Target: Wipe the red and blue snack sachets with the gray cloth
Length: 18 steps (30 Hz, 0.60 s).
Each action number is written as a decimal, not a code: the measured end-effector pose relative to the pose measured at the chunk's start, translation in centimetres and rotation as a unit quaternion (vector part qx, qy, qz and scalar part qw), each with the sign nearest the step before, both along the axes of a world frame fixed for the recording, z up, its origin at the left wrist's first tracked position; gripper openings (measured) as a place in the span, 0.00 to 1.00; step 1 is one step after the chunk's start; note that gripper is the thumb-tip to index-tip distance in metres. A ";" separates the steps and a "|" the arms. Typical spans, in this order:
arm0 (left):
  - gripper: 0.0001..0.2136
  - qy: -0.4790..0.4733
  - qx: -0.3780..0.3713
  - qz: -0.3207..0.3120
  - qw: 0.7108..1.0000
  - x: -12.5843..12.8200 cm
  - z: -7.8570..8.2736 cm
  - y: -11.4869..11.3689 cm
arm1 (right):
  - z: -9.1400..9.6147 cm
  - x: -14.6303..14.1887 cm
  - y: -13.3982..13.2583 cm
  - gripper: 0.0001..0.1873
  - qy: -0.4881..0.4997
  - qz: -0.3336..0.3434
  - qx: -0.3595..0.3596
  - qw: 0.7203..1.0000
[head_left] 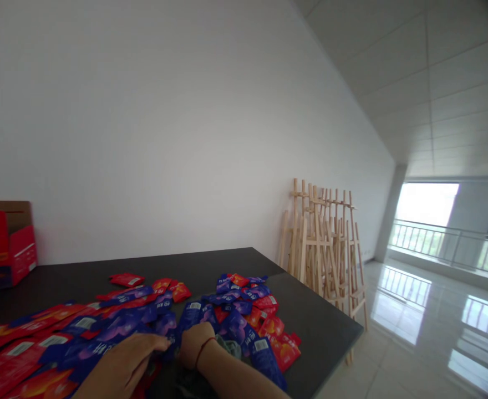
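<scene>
Flat blue and red snack-style packets cover the front of a dark table (223,260). My left hand (123,360) lies over the left spread of blue packets (127,327), palm down; its index finger reaches right and the thumb stands apart. Close by on the right, my right hand (196,341) is curled, with a thin red cord (204,349) round its wrist. Its fingertips are hidden; it presses against blue packaging, and a blue packet (191,313) lies just beyond it. Crumpled greyish clear plastic (229,346) shows beside the right wrist.
Red packets (283,352) are heaped with blue ones at the right. An open red carton (21,255) stands at the far left. Wooden easels (321,244) lean against the white wall beyond the table's right edge. Shiny floor tiles (394,354) extend toward windows.
</scene>
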<state>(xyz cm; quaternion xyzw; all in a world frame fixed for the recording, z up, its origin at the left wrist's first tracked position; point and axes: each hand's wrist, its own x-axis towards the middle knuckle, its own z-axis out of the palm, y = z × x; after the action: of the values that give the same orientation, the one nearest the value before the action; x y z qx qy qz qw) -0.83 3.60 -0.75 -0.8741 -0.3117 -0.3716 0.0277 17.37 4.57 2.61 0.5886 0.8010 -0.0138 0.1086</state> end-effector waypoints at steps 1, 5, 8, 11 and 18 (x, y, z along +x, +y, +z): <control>0.10 0.022 -0.016 -0.024 0.999 0.1 -0.4 0.1 | 0.0 0.4 -0.6 0.19 -0.005 0.007 -0.002 1.000; 0.13 0.102 -0.067 -0.031 0.992 0.6 -2.0 -0.1 | -0.3 2.8 -4.1 0.18 -0.023 0.033 -0.014 0.999; 0.13 0.185 -0.125 0.075 0.972 1.2 -1.5 -1.3 | -0.3 5.1 -6.7 0.18 -0.027 0.030 -0.032 0.999; 0.16 0.236 -0.174 0.131 0.947 2.3 0.5 -2.8 | 0.1 6.9 -8.1 0.17 0.002 0.002 -0.004 1.000; 0.18 0.216 -0.207 0.126 0.946 3.8 1.8 -3.6 | -2.4 6.6 -5.2 0.21 0.073 -0.069 0.089 0.991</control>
<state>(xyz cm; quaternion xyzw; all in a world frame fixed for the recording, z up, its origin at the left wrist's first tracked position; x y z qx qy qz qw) 3.02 0.01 1.00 -0.8733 -0.4761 -0.0950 -0.0402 23.96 -0.58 0.20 0.6476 0.7620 0.0070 -0.0039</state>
